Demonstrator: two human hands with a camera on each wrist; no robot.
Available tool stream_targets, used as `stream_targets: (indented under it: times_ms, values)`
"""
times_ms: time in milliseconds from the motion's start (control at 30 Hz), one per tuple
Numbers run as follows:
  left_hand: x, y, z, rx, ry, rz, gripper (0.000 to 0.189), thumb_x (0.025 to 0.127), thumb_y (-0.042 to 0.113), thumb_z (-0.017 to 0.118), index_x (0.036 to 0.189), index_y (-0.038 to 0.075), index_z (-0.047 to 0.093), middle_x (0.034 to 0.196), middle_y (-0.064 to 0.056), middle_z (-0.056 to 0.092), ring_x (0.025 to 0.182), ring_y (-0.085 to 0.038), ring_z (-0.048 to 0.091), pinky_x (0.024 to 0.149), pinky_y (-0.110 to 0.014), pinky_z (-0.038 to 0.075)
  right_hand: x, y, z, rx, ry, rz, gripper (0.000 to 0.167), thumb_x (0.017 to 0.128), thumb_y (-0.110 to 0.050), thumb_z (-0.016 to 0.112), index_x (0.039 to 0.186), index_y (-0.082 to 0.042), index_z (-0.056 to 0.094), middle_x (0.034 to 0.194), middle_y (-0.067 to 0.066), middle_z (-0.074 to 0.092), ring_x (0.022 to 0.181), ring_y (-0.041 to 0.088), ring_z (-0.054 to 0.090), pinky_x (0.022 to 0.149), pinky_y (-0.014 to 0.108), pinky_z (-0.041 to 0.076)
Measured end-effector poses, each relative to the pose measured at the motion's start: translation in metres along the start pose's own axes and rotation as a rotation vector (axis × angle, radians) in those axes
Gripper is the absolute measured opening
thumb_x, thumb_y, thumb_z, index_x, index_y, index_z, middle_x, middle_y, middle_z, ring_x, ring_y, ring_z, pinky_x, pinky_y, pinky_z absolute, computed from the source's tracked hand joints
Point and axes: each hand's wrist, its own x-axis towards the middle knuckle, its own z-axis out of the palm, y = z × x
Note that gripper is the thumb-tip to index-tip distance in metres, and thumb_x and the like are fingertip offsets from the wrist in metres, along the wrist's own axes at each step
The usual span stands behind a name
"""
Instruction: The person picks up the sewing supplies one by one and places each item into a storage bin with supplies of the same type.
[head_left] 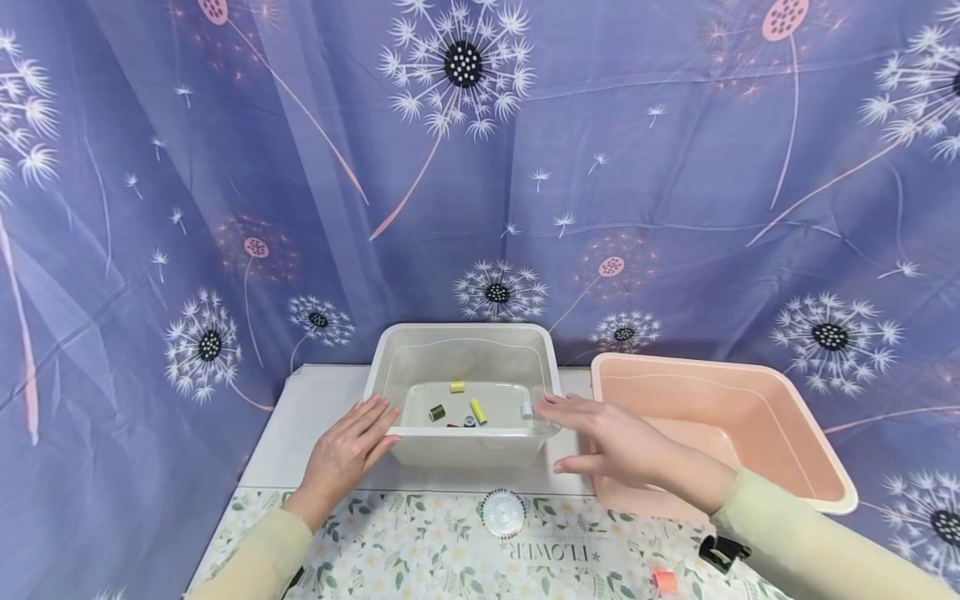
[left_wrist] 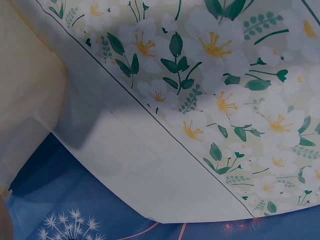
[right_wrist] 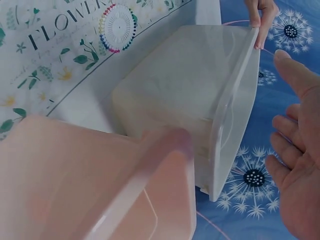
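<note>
While a blue-violet dandelion curtain (head_left: 450, 192) fills the upper frame, I log: white table (head_left: 300, 433); floral mat (head_left: 405, 533), lower centre; grey bin (head_left: 465, 450), centre, holding small spools (head_left: 477, 411); left hand (head_left: 341, 450) at its rim, clasp I cannot tell; right hand (head_left: 618, 437) released, fingers extended.

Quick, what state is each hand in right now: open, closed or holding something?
Left hand: open, resting on the grey bin at its corner.
Right hand: open, holding nothing.
</note>
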Motion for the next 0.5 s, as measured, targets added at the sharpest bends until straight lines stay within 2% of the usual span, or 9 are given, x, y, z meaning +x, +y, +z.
stream_targets:
  times_ms: [167,300,500]
  values:
    - [-0.001,-0.001,0.002,0.007,0.008,0.005,0.063,0.114,0.052,0.038,0.126,0.005,0.079,0.125,-0.016,0.077,0.116,-0.037,0.074,0.102,-0.053,0.061,-0.009,-0.001,0.003,-0.037,0.035,-0.030,0.080,0.092,-0.043,0.082,0.159,-0.011,0.051,0.161,0.009,0.051,0.145,0.041,0.052,0.120,0.062,0.041]
    - [-0.002,-0.002,0.003,0.007,0.009,0.011,0.064,0.114,0.052,0.037,0.126,0.005,0.079,0.123,-0.016,0.078,0.116,-0.037,0.074,0.102,-0.053,0.061,-0.017,-0.003,0.005,-0.050,0.046,-0.023,0.081,0.091,-0.042,0.083,0.159,-0.013,0.052,0.160,0.010,0.052,0.144,0.041,0.053,0.119,0.062,0.042]
    - [-0.002,-0.002,0.003,0.008,0.004,0.013,0.064,0.115,0.052,0.037,0.126,0.005,0.079,0.123,-0.016,0.078,0.115,-0.038,0.074,0.100,-0.054,0.061,-0.027,-0.004,0.008,-0.064,0.059,-0.018,0.079,0.091,-0.045,0.082,0.156,-0.009,0.055,0.156,0.011,0.056,0.143,0.043,0.054,0.118,0.062,0.043]
